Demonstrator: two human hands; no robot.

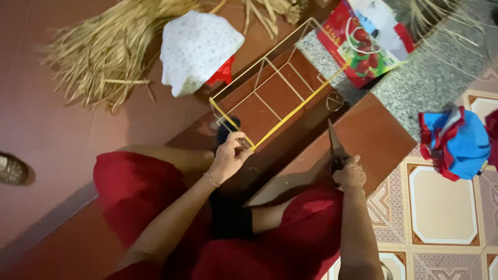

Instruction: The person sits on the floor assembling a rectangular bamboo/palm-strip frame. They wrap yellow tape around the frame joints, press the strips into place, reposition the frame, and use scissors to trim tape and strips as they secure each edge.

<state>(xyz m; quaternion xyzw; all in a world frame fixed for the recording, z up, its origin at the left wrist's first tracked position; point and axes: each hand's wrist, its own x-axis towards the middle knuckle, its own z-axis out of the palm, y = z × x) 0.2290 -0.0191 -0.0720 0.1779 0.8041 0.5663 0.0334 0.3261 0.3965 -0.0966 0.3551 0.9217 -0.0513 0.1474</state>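
Observation:
A box-shaped wire frame (280, 78), partly wrapped in yellow strip, lies tilted on the red tiled step in front of me. My left hand (228, 157) grips its near corner, fingers closed around the wire. My right hand (349, 173) holds dark scissors (334, 142), their blades pointing up and away from me, to the right of the frame and apart from it. My legs, in red cloth, fill the bottom of the view.
A heap of dry straw (109, 52) lies at the upper left beside a white dotted cloth bundle (197, 49). A printed plastic bag (371, 39) rests on the grey stone ledge. Blue and red cloth (456, 142) sits on patterned tiles at right. A shoe (11, 168) is at far left.

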